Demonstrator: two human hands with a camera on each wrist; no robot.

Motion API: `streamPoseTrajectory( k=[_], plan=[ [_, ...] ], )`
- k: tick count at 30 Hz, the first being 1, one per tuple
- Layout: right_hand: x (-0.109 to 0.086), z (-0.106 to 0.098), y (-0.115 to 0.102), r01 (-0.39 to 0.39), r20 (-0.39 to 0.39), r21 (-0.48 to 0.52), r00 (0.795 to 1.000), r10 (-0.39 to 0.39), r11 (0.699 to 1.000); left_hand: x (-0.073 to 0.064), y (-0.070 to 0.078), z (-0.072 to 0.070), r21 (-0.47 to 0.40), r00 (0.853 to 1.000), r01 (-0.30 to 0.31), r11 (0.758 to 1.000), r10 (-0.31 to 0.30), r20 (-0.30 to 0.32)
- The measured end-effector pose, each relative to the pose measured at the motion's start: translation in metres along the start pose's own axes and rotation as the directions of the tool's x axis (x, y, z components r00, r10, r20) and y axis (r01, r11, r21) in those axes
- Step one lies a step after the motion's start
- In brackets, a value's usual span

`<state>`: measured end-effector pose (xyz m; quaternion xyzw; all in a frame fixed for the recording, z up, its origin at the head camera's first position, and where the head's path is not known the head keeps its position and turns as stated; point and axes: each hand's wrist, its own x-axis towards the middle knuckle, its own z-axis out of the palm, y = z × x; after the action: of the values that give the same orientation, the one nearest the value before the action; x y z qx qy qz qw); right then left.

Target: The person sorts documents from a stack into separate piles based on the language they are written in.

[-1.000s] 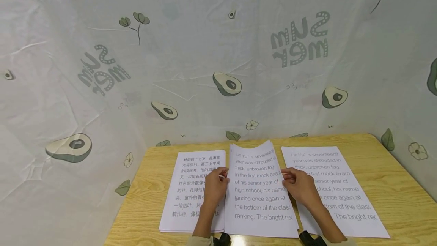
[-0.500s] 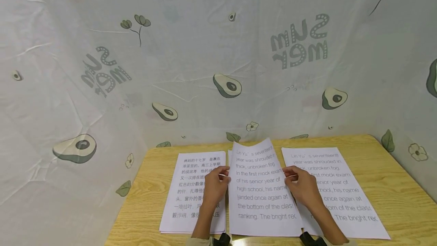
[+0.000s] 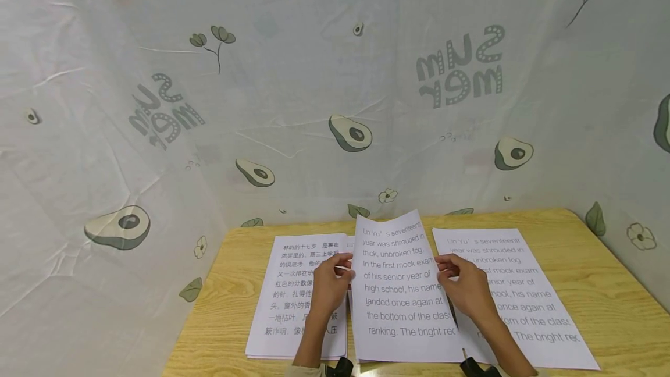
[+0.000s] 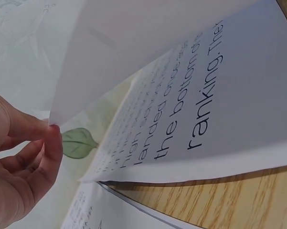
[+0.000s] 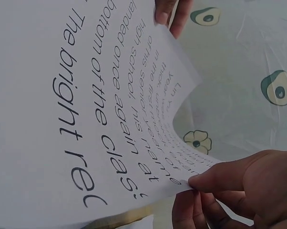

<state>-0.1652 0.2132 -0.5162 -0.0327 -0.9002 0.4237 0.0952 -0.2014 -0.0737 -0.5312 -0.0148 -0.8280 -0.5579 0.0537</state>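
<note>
A printed sheet of paper (image 3: pixel 400 290) with large English text is lifted at the middle of the table, its top edge bowed. My left hand (image 3: pixel 331 284) pinches its left edge between thumb and fingertips; the left wrist view shows the left fingers (image 4: pixel 50 157) at the sheet's edge. On the opposite side my right hand (image 3: pixel 463 284) pinches the right edge, thumb on the printed face, as the right wrist view shows. Underneath, another printed sheet (image 4: pixel 219 119) with the same kind of text lies on the table, mostly hidden in the head view.
A stack of sheets with Chinese text (image 3: pixel 290 307) lies to the left, partly under my left forearm. To the right is another English-text sheet (image 3: pixel 544 307), overlapped by my right forearm. The wooden table (image 3: pixel 591 266) ends at a white curtain (image 3: pixel 293 92) printed with avocados.
The held sheet has risen and shifted slightly right, uncovering part of the sheet beneath at its left. Both hands keep their pinch on its edges, and the head view has tilted slightly.
</note>
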Motion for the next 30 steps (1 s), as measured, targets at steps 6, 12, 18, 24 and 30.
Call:
streamPoseTrajectory(
  k=[6,12,18,24,30],
  plan=[
    [0.000,-0.004,0.000,0.009,0.001,0.000,1.000,-0.009,1.000,-0.001,0.002,0.000,-0.017,1.000,0.003,1.000,-0.003,0.010],
    [0.002,-0.008,0.003,0.004,0.010,0.021,1.000,-0.004,1.000,-0.001,0.003,0.000,-0.023,1.000,0.012,1.000,-0.012,0.012],
    [0.003,-0.017,0.007,-0.013,0.015,0.058,1.000,0.012,0.998,-0.001,0.005,0.006,-0.046,1.000,0.021,0.999,-0.021,0.008],
    [-0.001,-0.031,0.015,-0.041,0.007,0.065,0.999,0.040,0.997,0.001,0.008,0.021,-0.126,0.999,0.034,0.991,-0.030,0.033],
    [-0.002,-0.048,0.030,-0.060,0.031,0.113,0.998,0.057,0.992,0.002,0.014,0.041,-0.160,0.997,0.054,0.986,-0.045,0.057]
  ],
)
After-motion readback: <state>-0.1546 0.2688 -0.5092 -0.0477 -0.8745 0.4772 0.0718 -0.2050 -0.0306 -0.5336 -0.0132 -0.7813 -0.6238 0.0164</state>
